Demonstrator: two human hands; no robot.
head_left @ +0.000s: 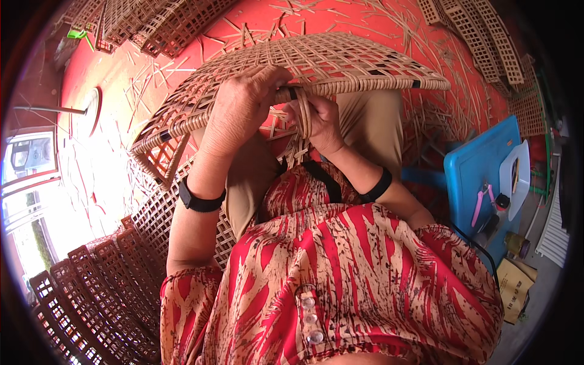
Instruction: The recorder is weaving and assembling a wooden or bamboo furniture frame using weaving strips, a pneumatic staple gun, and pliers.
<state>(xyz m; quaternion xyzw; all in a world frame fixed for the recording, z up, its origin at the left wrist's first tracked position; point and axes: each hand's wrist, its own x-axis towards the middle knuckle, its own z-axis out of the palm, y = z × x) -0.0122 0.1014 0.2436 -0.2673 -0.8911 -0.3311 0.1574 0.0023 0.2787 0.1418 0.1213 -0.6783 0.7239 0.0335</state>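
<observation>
A curved, open-weave rattan panel [340,53] rests across my knees, its wrapped rim [371,84] toward me. My left hand [242,106] is closed over this rim left of the middle, the fingers curled at the edge. A looped cane strand [304,112] hangs from the rim beside it. My right hand [322,125] is closed around this loop just below the rim, thumb and fingers pinching it. Black bands mark the rim in places, one close to my fingers. The fingertips of my left hand are partly hidden behind the rim.
Stacked brown woven panels stand at far left [164,27], far right [486,36] and near left [91,292]. Loose cane strips [420,42] litter the red floor. On my right a blue stool [480,164] holds pink-handled pliers [479,204] and a white tray [516,176].
</observation>
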